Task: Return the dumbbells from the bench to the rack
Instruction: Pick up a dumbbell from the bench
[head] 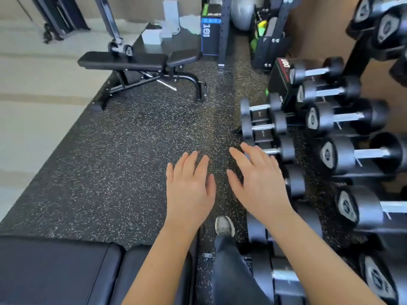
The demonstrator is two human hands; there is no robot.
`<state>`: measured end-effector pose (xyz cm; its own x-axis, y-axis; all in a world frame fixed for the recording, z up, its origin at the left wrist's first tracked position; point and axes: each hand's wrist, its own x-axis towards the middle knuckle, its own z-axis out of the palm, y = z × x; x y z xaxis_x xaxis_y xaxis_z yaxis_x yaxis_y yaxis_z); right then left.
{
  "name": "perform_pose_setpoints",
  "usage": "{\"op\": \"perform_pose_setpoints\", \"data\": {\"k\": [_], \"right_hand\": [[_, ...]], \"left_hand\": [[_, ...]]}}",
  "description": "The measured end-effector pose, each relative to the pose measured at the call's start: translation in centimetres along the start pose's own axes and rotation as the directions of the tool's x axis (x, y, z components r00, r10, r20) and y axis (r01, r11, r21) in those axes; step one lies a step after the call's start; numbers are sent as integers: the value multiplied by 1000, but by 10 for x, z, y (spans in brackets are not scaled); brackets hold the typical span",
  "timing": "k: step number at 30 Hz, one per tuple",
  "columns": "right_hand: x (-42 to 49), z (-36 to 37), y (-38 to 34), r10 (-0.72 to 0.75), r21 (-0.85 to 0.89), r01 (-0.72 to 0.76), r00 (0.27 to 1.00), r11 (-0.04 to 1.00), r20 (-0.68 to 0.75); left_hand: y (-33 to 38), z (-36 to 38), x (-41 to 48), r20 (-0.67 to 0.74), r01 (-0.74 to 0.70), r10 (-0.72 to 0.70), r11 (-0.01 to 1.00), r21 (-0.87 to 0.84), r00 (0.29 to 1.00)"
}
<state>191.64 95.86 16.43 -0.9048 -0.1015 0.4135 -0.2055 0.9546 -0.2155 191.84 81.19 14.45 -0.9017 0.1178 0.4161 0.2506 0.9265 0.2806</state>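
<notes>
My left hand (189, 186) and my right hand (257, 181) hover side by side over the speckled floor, palms down, fingers spread, holding nothing. To the right stands the dumbbell rack (363, 175), its tiers filled with several black dumbbells with steel handles, such as one (361, 155) on the middle tier. Small dumbbells (262, 119) fill the lower front tier, just beyond my right fingertips. A black padded bench (59, 269) fills the bottom left corner; no dumbbell shows on its visible pad.
A second black bench (136, 62) stands at the far side of the rubber mat (123, 155). A black and blue box (210, 29), a grey ball (242, 12) and a dark frame stand at the back. My shoe (224, 226) is beside the rack's base.
</notes>
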Motion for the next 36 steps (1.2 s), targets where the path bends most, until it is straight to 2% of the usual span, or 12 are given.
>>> {"op": "perform_pose_setpoints", "data": {"k": [5, 12, 19, 28, 32, 36], "right_hand": [[108, 43, 30, -40, 52, 40, 999, 998, 10], [256, 84, 68, -104, 92, 106, 994, 990, -30], [352, 108, 84, -148, 116, 149, 989, 982, -20], [442, 172, 42, -286, 169, 272, 955, 947, 71], [500, 216, 11, -341, 188, 318, 934, 929, 105], [573, 268, -34, -344, 184, 318, 929, 930, 135]], "left_hand": [[-27, 38, 89, -48, 70, -68, 997, 40, 997], [-37, 76, 256, -84, 60, -54, 996, 68, 995], [-61, 102, 341, -109, 122, -110, 986, 114, 988], [-145, 114, 399, -131, 262, -244, 954, 148, 961], [-206, 125, 439, -123, 343, -327, 927, 153, 937], [-282, 133, 491, -117, 357, -343, 925, 132, 932]]}}
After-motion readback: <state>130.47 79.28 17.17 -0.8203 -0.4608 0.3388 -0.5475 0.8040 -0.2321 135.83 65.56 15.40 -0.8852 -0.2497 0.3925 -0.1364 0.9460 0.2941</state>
